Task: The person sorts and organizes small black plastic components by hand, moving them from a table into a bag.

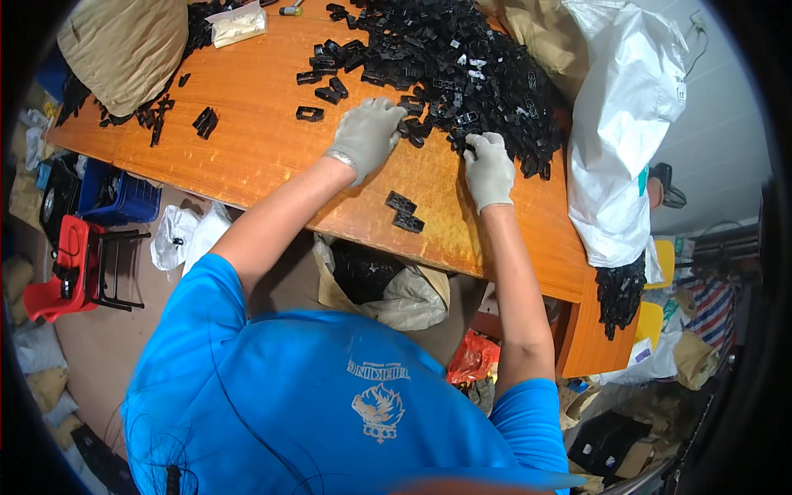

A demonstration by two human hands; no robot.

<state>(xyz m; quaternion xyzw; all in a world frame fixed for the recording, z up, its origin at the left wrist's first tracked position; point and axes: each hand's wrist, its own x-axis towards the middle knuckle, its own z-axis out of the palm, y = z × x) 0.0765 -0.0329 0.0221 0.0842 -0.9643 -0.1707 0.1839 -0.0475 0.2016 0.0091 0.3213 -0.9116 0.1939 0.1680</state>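
Note:
Both my hands wear light grey gloves and work at the near edge of a large heap of small black plastic parts (462, 74). My left hand (367, 139) has its fingers curled, with a black plastic part (404, 129) at its thumb and fingertips. Farther right, my right hand (490, 172) closes its thumb and fingers on another black part (470, 148) by the heap; the fingers partly hide it. Two rectangular black parts (404, 212) lie corner to corner on the wooden table (330, 216), between my forearms and nearer to me.
A brown sack (124, 54) stands at the far left, a white sack (619, 140) at the right edge. Loose parts (205, 122) and a clear bag (238, 25) are on the table. Below are an open sack (412, 297), a red chair (74, 268) and a blue crate (120, 194).

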